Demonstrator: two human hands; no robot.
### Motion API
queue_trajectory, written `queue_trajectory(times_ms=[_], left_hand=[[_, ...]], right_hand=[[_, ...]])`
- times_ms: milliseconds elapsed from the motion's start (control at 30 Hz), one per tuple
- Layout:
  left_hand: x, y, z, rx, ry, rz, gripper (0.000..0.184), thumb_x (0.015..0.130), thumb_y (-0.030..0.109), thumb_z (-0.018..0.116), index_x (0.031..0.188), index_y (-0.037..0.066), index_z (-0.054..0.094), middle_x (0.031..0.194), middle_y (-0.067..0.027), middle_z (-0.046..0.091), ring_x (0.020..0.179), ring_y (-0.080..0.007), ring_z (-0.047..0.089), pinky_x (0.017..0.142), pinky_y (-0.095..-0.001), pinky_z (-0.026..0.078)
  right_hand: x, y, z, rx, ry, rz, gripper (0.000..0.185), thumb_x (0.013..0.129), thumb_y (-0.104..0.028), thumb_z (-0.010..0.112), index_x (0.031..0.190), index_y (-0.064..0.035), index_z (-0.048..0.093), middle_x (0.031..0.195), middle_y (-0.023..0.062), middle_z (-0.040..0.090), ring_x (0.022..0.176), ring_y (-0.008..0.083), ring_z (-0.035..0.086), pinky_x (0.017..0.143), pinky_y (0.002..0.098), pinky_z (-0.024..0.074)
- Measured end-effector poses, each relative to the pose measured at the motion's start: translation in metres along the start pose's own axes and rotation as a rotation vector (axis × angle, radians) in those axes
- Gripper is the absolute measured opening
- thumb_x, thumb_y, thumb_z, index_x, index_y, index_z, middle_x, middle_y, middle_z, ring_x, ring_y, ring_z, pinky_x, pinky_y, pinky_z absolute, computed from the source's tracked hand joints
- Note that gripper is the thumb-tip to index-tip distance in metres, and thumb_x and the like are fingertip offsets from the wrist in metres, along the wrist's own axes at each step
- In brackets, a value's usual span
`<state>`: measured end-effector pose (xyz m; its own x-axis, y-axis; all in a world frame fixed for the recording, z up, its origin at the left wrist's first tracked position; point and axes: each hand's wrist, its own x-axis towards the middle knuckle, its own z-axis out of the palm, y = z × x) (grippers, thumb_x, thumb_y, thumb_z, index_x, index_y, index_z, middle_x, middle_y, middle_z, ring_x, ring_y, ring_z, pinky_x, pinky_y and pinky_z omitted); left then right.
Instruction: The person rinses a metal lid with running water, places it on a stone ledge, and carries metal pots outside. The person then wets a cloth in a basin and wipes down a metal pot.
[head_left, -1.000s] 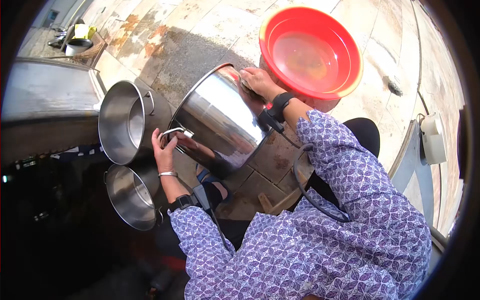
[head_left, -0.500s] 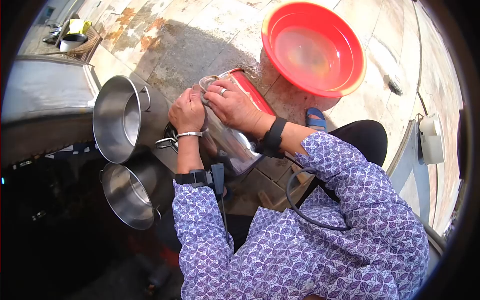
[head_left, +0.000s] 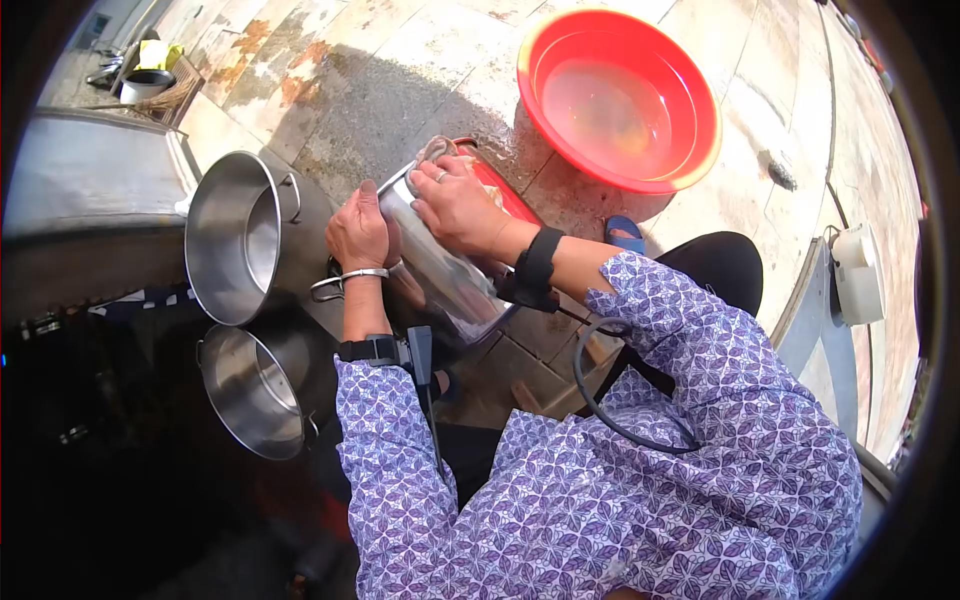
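A shiny metal container (head_left: 437, 270) with a red side panel lies tilted between my hands; its exact kind is unclear. My left hand (head_left: 358, 232) is closed around its left edge, thumb up, the other fingertips partly hidden. On its upper face, my right hand (head_left: 459, 207) presses a greyish, wet-looking cloth (head_left: 437, 148) near the far end. The cloth is bunched under and beyond the fingers. A metal handle (head_left: 328, 290) shows beneath my left wrist.
Two steel pots, a larger one (head_left: 228, 240) and a smaller one (head_left: 250, 395), stand tipped at left. A red basin (head_left: 620, 100) of cloudy water sits on the paved floor ahead. A blue sandal (head_left: 625, 233) and a white container (head_left: 858, 275) are at right.
My hands have moved apart: the left slid down and left off the cloth onto the container's edge, while the right stays on the cloth. More of the container's metal face shows.
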<state>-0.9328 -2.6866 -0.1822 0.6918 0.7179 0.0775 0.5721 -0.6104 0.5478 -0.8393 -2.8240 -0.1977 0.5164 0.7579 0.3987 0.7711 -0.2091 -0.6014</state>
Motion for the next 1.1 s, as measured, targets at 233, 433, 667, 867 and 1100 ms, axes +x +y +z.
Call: queue_trajectory(times_ms=[233,433,667,867,1100], left_hand=[[0.000,-0.019,0.000,-0.157,0.083,0.033,0.054,0.090,0.050,0.038,0.072,0.004,0.061,0.067,-0.0223,0.056,0.067,-0.0433,0.055,0.055,-0.0476,0.040],[0.007,0.006,0.007,-0.077,0.102,0.104,0.055,0.089,0.052,0.036,0.075,0.006,0.062,0.071,-0.0216,0.058,0.069,-0.0438,0.055,0.057,-0.0492,0.040],[-0.003,-0.011,0.007,-0.138,0.132,0.024,0.061,0.090,0.054,0.032,0.075,0.004,0.065,0.070,-0.0233,0.059,0.070,-0.0432,0.056,0.060,-0.0483,0.042],[0.011,-0.027,-0.004,-0.502,-0.059,-0.056,0.077,0.088,0.064,0.026,0.073,-0.001,0.064,0.059,-0.0132,0.059,0.057,-0.0249,0.056,0.059,-0.0378,0.042],[0.005,-0.020,0.002,-0.284,0.002,-0.054,0.049,0.076,0.049,0.063,0.062,0.003,0.061,0.053,-0.0113,0.054,0.051,-0.0225,0.052,0.049,-0.0370,0.038]], right_hand=[[0.002,0.034,-0.008,0.154,-0.047,-0.046,0.029,0.083,-0.012,0.056,0.110,-0.0031,0.056,0.101,0.0109,0.059,0.102,0.0278,0.052,0.087,0.0393,0.0422],[-0.005,0.080,-0.004,0.621,0.054,0.637,0.017,0.084,-0.019,0.053,0.091,-0.0092,0.065,0.086,0.0108,0.063,0.082,0.0249,0.060,0.078,0.0349,0.0461],[0.004,-0.015,-0.007,0.108,-0.110,0.097,0.030,0.079,-0.017,0.051,0.104,-0.0001,0.056,0.110,0.0185,0.055,0.113,0.0357,0.045,0.088,0.0441,0.0395],[-0.012,-0.045,0.006,0.021,-0.235,-0.496,0.032,0.072,-0.014,0.056,0.103,-0.0060,0.057,0.106,0.0107,0.056,0.113,0.0284,0.046,0.089,0.0421,0.0392],[-0.004,0.079,0.003,0.289,0.075,0.153,0.026,0.088,-0.023,0.050,0.108,-0.0096,0.061,0.092,0.0122,0.063,0.087,0.0266,0.059,0.076,0.0363,0.0462]])
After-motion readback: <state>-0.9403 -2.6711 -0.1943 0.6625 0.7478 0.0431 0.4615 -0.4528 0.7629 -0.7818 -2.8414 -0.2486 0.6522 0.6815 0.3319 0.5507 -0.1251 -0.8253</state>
